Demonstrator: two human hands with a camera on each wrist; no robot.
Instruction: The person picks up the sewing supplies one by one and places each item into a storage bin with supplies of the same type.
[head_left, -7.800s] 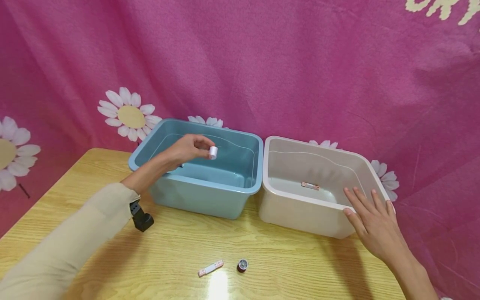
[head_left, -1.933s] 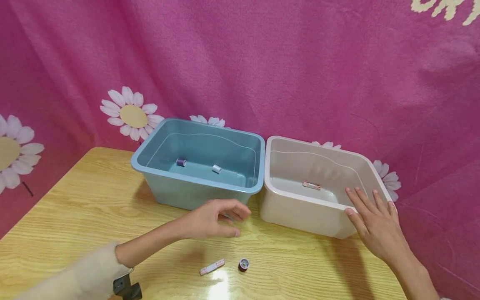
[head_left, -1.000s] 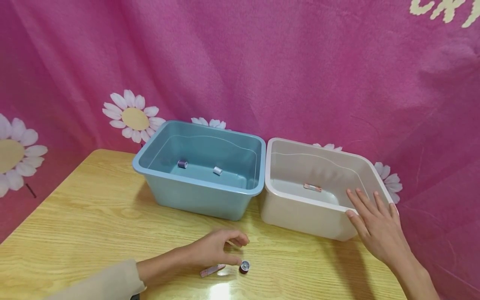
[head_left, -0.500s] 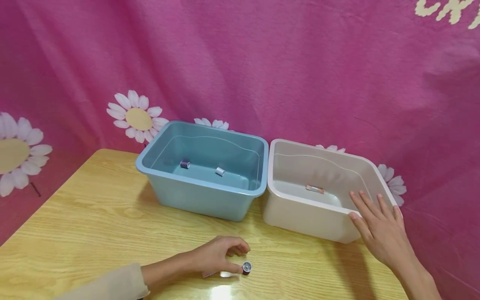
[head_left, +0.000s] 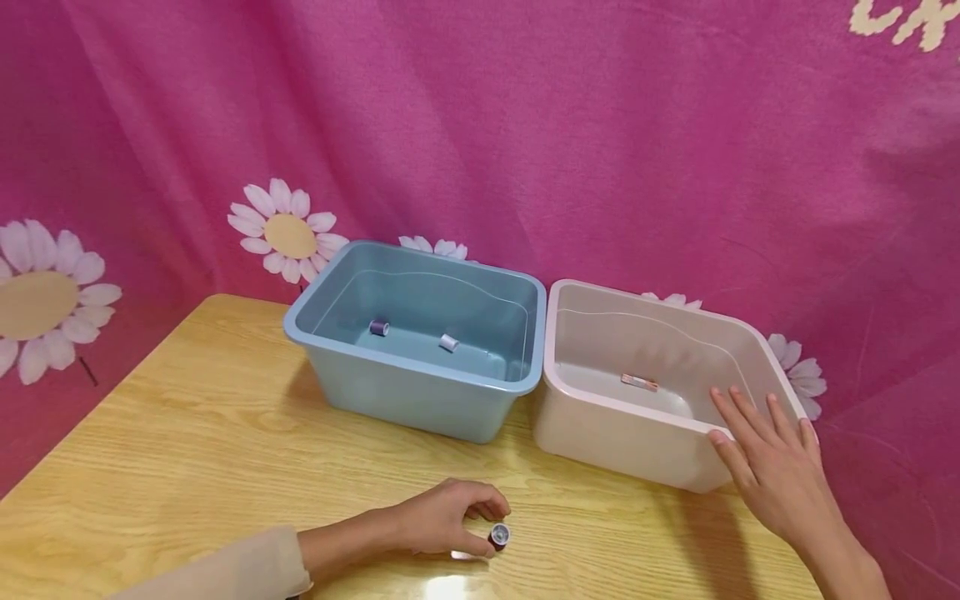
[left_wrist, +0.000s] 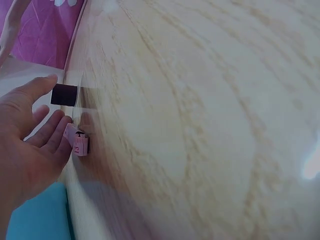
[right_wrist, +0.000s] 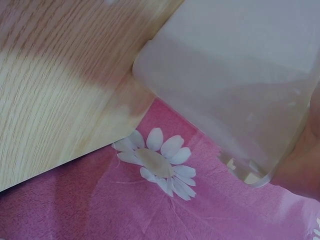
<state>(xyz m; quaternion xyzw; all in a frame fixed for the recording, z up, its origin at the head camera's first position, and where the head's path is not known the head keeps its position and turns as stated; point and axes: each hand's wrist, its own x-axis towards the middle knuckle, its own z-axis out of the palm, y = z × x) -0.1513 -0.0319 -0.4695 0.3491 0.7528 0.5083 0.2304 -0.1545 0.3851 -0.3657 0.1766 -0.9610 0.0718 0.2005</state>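
Note:
In the head view the left hand (head_left: 442,518) is low over the table, thumb and fingers spread apart around a dark spool (head_left: 498,536) that stands on end. Its thumb is beside the spool; whether they touch I cannot tell. The left wrist view has the dark spool (left_wrist: 64,95) near the thumb of the left hand (left_wrist: 35,130), and a folded pink-and-white measuring tape (left_wrist: 80,145) past the fingertips. That tape is hidden behind the hand in the head view. The right hand (head_left: 780,475) rests with extended fingers on the rim of the beige bin (head_left: 630,442).
A blue bin (head_left: 405,392) stands left of the beige one, with a purple spool (head_left: 379,327) and a white spool (head_left: 448,342) inside. Another folded tape (head_left: 639,382) lies in the beige bin. A pink flowered cloth (head_left: 525,125) hangs behind the wooden table (head_left: 187,450).
The white spool, held by the left hand earliest, lies in the blue bin. That hand has come down to the dark spool on the table. The right hand has stayed at the beige bin's rim.

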